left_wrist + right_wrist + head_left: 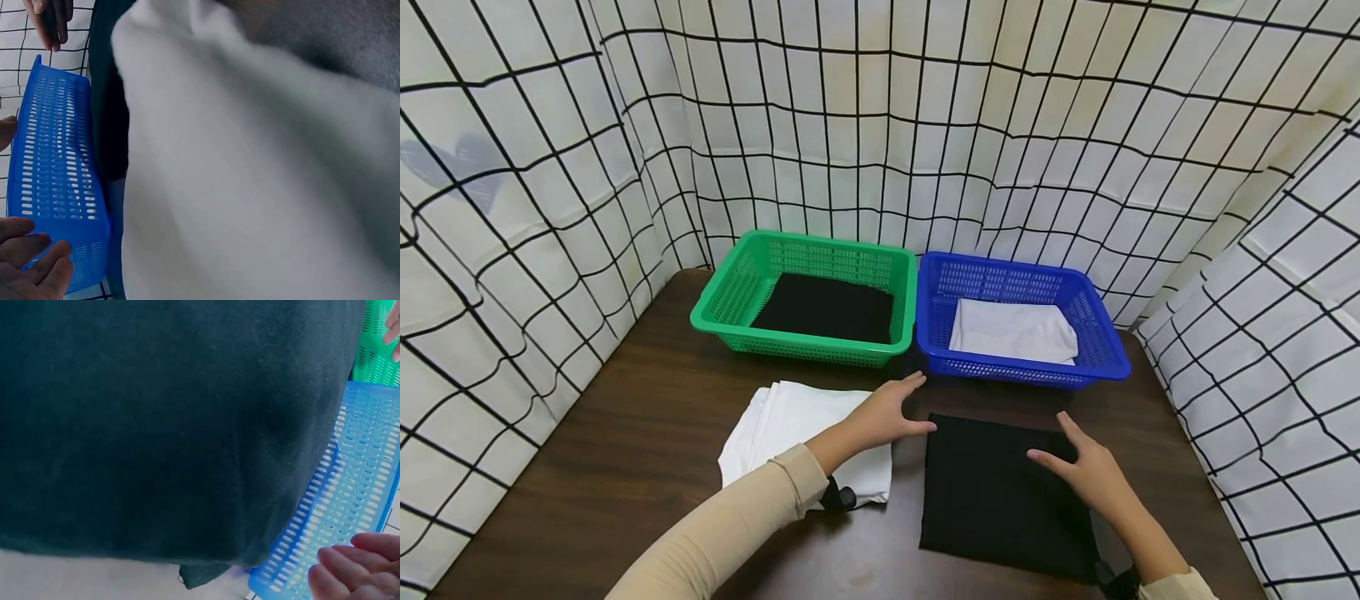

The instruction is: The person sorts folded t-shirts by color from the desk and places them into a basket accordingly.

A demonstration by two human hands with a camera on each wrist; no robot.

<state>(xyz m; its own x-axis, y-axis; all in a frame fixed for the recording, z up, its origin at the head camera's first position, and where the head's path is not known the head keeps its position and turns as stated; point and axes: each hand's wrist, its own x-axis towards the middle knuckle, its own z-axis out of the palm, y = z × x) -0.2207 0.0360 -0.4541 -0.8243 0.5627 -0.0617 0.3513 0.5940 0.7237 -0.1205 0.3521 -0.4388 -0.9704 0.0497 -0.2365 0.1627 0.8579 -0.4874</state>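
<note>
A folded white cloth (767, 429) lies on the left of the table, and a folded black cloth (992, 492) lies flat on the right. My left hand (880, 414) hovers past the white cloth, near the black cloth's far left corner, thumb and fingers spread with nothing between them. Over the black cloth's right side is my right hand (1090, 475), fingers apart and holding nothing. The white cloth (219, 162) fills most of the left wrist view. In the right wrist view the black cloth (156, 425) is large, with my right hand's fingers (344, 569) at lower right.
A green basket (805, 350) with a folded black cloth (827, 308) in it stands at the back left. Beside it, a blue basket (1000, 367) contains a folded white cloth (1011, 329). White curtains (820, 125) with black grid lines enclose the brown table (617, 467).
</note>
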